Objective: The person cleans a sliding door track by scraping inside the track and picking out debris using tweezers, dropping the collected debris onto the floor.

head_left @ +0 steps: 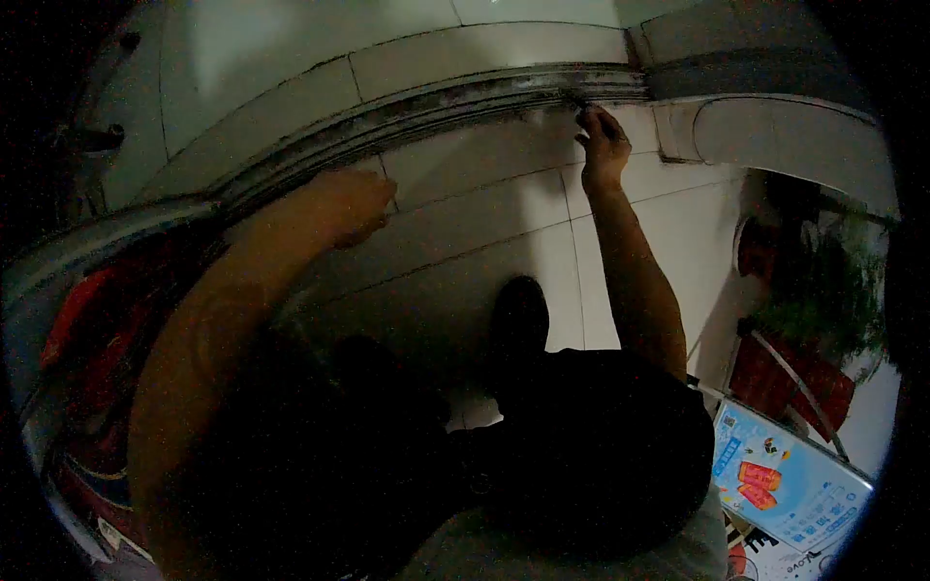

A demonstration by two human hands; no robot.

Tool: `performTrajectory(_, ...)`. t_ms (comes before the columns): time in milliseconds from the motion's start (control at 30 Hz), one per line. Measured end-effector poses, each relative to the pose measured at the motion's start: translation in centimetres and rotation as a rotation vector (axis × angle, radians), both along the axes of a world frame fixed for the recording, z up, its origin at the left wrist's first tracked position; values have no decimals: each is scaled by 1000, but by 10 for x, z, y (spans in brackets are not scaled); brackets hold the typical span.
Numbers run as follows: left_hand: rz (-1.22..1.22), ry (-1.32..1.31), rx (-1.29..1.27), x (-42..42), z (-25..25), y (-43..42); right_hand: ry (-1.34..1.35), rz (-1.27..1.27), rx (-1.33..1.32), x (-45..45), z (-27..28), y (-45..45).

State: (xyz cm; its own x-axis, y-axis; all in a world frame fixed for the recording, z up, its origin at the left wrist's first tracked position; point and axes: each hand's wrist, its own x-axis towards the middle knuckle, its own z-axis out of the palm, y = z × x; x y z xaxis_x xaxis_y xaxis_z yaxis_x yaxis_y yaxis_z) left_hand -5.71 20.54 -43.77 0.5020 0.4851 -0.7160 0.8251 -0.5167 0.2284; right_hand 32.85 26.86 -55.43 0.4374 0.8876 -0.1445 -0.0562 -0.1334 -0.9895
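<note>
My right hand reaches forward over the right part of a dark grooved floor track, which looks like a sliding-door rail. Its fingers are bent together round something small and dark at the track's near edge, too dim to name. Nearer to me on the left, my left hand is curled into a loose fist just above the tiles, close to the track. Whatever its fingers might hold is hidden from view.
Pale floor tiles lie on both sides of the track. A dark shoe is below my hands. Red and dark cloth is at the left. A plant, a red box-like object and a blue printed board stand at the right.
</note>
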Motion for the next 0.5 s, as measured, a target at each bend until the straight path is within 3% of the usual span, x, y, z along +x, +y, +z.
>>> performTrajectory(233,-28,-119,83,-9,-7,-11,-28,16,20,-5,-20,-3)
performTrajectory(367,-41,-9,-5,-8,-12,-9,-114,47,16,-9,-16,0)
performTrajectory(467,-28,-4,17,-5,-3,-13,-346,297,170,-1,-37,3)
performTrajectory(500,-29,-10,23,-5,-4,-13,-291,263,114,-3,-34,2)
